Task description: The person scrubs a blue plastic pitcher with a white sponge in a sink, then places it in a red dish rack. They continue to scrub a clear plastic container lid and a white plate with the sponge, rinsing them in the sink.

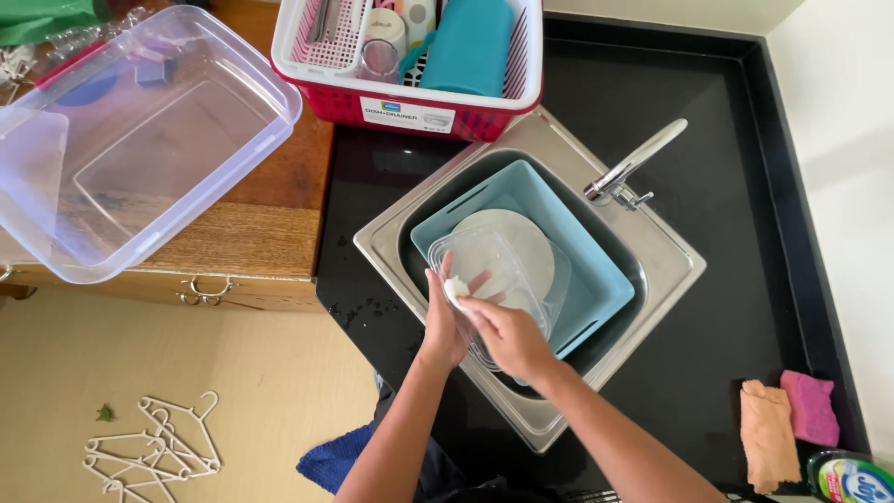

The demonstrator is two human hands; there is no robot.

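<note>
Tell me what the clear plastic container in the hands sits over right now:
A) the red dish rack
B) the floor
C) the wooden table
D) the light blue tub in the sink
D: both hands hold the clear container over the light blue tub inside the steel sink.

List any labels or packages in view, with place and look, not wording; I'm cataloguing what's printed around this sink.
Label: a white rectangular sticker with a small blue and green mark, on the front wall of the red drainer basket behind the sink.
Bottle: bottom right corner of the black counter, round, with a green, blue and white wrapper, partly cut off.
</note>
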